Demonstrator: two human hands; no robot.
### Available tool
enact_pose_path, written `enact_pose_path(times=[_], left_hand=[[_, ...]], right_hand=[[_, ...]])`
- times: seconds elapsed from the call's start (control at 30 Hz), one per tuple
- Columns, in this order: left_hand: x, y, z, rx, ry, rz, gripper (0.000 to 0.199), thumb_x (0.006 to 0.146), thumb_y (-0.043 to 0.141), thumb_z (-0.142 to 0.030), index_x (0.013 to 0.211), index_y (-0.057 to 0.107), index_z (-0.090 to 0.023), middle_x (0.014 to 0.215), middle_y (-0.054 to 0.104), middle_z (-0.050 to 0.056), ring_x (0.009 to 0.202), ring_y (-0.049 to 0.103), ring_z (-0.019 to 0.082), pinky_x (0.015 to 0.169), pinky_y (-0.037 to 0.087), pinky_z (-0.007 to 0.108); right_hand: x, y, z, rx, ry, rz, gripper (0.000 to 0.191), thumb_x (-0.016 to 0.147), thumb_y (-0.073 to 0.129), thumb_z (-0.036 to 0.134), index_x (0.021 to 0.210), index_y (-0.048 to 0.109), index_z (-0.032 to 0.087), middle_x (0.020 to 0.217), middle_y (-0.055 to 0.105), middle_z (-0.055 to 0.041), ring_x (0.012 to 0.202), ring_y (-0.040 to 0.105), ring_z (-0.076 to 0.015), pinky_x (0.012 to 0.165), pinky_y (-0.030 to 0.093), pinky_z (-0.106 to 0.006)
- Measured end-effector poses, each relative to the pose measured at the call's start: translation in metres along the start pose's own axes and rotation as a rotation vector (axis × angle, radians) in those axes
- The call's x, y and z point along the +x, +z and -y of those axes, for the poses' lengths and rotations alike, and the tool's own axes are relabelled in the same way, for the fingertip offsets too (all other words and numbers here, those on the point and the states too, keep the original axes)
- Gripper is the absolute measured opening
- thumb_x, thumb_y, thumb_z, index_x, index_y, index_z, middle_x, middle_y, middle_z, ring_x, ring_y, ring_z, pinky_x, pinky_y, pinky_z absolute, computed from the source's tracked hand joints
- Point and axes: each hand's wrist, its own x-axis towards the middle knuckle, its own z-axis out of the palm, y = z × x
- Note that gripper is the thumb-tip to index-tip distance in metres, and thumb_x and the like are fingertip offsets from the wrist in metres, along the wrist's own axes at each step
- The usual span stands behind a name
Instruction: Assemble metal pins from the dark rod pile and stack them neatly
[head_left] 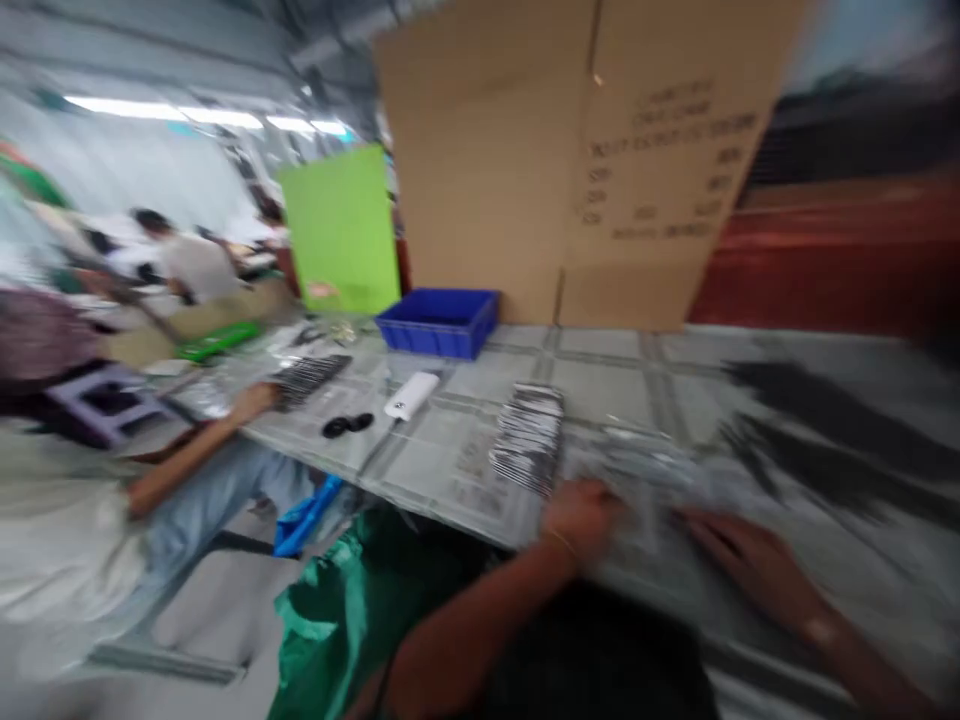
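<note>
My left hand (583,518) rests low over the table just beside a stack of dark, striped flat pieces (529,436); motion smears its fingers. Clear plastic bags (637,465) lie between and behind my two hands. To the right, my right hand (739,555) reaches over the plastic at the table's near side, its fingers stretched out but blurred. Whether either hand grips any plastic cannot be made out. Dark long pieces (840,430) lie on the table further right.
A blue bin (439,322) stands at the back before a cardboard panel (495,160). A white device (411,396) and black round items (347,425) lie left. A co-worker's hand (255,400) touches another stack (311,378). Green cloth (330,610) hangs below the table edge.
</note>
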Motion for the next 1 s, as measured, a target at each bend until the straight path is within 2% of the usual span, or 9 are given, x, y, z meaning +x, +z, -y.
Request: enact_pose_path(times=[0.03,0.1,0.2,0.37,0.67,1.0], left_hand=[[0.000,-0.004,0.000,-0.014,-0.014,0.014,0.023,0.094,0.047,-0.024,0.103,0.067,-0.021,0.106,0.064,0.008,0.101,0.058,0.022,0.086,0.049,0.036],[0.003,-0.005,0.002,-0.032,-0.036,0.013,0.026,0.096,0.044,-0.025,0.106,0.067,-0.020,0.109,0.063,0.008,0.104,0.057,0.023,0.090,0.048,0.037],[0.009,0.002,0.007,-0.063,-0.091,-0.033,0.032,0.099,0.039,-0.029,0.111,0.067,-0.022,0.108,0.063,0.008,0.100,0.058,0.022,0.091,0.047,0.038],[0.008,0.009,0.008,-0.029,-0.083,-0.092,0.033,0.099,0.040,-0.032,0.115,0.068,-0.024,0.109,0.063,0.009,0.098,0.058,0.025,0.086,0.048,0.040],[0.008,0.008,0.007,0.009,-0.069,-0.091,0.031,0.098,0.042,-0.030,0.116,0.067,-0.026,0.107,0.063,0.008,0.097,0.057,0.024,0.084,0.047,0.039],[0.007,0.004,0.006,-0.001,-0.078,-0.050,0.032,0.096,0.042,-0.027,0.118,0.067,-0.027,0.109,0.062,0.009,0.100,0.056,0.025,0.085,0.046,0.039]], right_hand=[[-0.012,-0.010,-0.003,0.009,0.033,0.061,0.029,0.092,0.052,0.050,0.089,0.076,0.033,0.087,0.074,-0.0102,0.078,0.071,-0.0233,0.075,0.056,-0.039],[-0.024,-0.019,-0.006,0.042,0.133,0.156,0.030,0.093,0.050,0.045,0.098,0.074,0.028,0.095,0.075,-0.0074,0.088,0.071,-0.0242,0.083,0.055,-0.041],[-0.021,-0.013,-0.013,0.067,0.181,0.112,0.021,0.090,0.056,0.035,0.096,0.073,0.024,0.091,0.074,-0.0056,0.086,0.068,-0.0220,0.084,0.052,-0.039],[-0.019,-0.006,-0.016,0.105,0.186,0.072,0.013,0.088,0.061,0.026,0.096,0.071,0.023,0.089,0.072,-0.0041,0.084,0.066,-0.0194,0.083,0.049,-0.036],[-0.021,-0.007,-0.014,0.160,0.232,0.032,0.015,0.089,0.059,0.026,0.099,0.070,0.022,0.087,0.070,-0.0033,0.083,0.063,-0.0174,0.080,0.049,-0.033],[-0.019,-0.011,-0.007,0.151,0.237,0.060,0.016,0.090,0.059,0.029,0.099,0.071,0.022,0.090,0.072,-0.0042,0.086,0.066,-0.0183,0.083,0.050,-0.034]])
